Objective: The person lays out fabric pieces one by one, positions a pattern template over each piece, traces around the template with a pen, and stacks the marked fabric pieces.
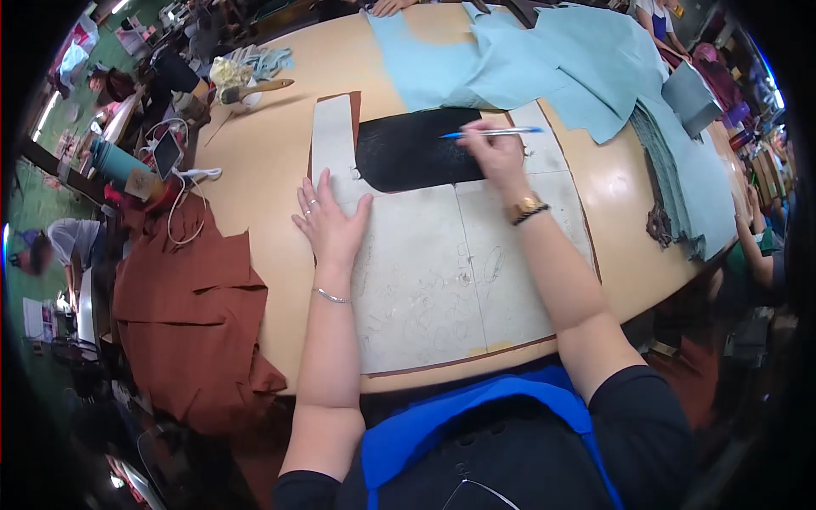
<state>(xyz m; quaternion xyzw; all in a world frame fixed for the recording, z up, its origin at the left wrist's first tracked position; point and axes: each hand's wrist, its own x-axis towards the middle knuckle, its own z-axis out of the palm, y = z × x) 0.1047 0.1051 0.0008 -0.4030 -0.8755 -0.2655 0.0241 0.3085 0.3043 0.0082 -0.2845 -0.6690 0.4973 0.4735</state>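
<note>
My left hand (333, 223) lies flat with fingers spread on the left part of a pale paper pattern (416, 280). My right hand (495, 155) holds a blue and white pen (514, 131), its blue tip pointing left over a black piece (416, 149). That black piece sits in the pattern's upper opening, its right end partly hidden by my right hand. Reddish-brown fabric shows as a thin border under the pattern, widest at the top left (355, 115). Lines and faint handwriting mark the pattern.
Light blue fabric (552, 64) covers the table's far right, with a stack of layers (667, 170) along that edge. Brown cloth (191, 314) hangs over the left edge. A brush (263, 87), a phone (167, 155) and a white cable (200, 173) lie left. Another person's hand (393, 7) rests at the far edge.
</note>
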